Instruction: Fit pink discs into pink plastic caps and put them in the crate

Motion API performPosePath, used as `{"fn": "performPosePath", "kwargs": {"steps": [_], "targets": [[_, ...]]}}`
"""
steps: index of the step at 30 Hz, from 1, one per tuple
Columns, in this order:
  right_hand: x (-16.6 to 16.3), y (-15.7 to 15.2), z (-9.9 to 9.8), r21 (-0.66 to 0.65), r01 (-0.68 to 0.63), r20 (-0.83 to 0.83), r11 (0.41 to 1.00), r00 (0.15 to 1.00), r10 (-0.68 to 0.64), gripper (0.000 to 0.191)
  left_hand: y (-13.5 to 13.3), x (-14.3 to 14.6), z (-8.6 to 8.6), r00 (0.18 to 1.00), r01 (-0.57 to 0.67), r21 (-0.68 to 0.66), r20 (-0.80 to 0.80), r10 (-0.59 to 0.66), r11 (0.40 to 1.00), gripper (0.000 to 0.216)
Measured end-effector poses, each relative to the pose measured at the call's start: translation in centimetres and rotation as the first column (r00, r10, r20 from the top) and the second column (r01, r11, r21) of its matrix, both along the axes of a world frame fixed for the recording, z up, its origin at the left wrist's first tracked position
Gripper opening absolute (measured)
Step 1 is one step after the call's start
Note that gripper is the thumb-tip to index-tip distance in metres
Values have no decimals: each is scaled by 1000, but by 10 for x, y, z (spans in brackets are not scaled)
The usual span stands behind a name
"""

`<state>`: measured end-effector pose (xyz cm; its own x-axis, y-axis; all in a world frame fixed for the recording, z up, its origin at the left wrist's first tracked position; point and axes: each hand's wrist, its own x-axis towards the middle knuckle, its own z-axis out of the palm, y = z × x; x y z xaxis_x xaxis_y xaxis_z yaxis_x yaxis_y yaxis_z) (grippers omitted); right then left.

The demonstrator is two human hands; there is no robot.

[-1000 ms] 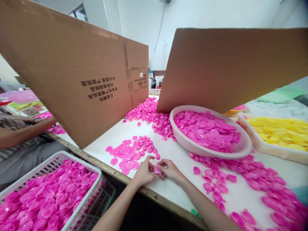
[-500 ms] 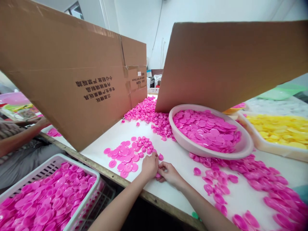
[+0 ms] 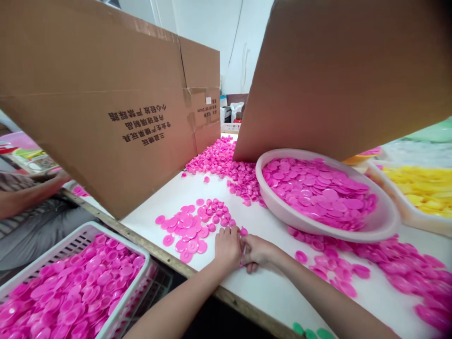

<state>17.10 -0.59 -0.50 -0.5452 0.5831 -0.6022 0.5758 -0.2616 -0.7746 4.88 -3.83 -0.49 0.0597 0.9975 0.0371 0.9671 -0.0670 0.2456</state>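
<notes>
My left hand (image 3: 228, 248) is closed, its fingers curled down near the table's front edge. Pressed close to it, my right hand (image 3: 258, 252) is also closed, with thumb and fingers bent inward. A sliver of a pink plastic piece shows between them; the fingers hide most of it. Just beyond the fingertips sits a small pink knobbed cap (image 3: 243, 231). To the left of my hands lie flat pink discs (image 3: 187, 228), with a group of small round pink caps (image 3: 215, 209) behind them.
A pale basin (image 3: 326, 230) of pink discs stands right of my hands, beside loose pink cups (image 3: 399, 268). Large cardboard sheets (image 3: 148, 165) rise behind. A white basket (image 3: 146, 256) of pink pieces is at lower left. Another person's arm (image 3: 31, 190) is far left. Green pieces (image 3: 310, 333) lie at the front.
The view has shifted a little, and more green pieces show at the front edge. Both hands stay together; the pink piece between them is now more hidden.
</notes>
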Motion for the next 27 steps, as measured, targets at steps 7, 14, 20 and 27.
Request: {"fn": "performPosePath", "kwargs": {"steps": [7,14,20,27], "targets": [[-1,-33,7,335,56,-60,941,997,-38,8,-14,2,20,1000,-1,-172,8,2,985,32],[-29,-49,22,601,-96,-86,793,979,184,26,-100,-131,84,909,-413,-56,-82,408,909,36],[-65,-46,1,776,-103,-86,622,960,266,43,-173,-224,117,717,-559,181,-383,582,809,40],[-48,-47,2,820,-253,223,514,967,120,19,-104,-116,72,943,-288,79,-148,297,954,31]]}}
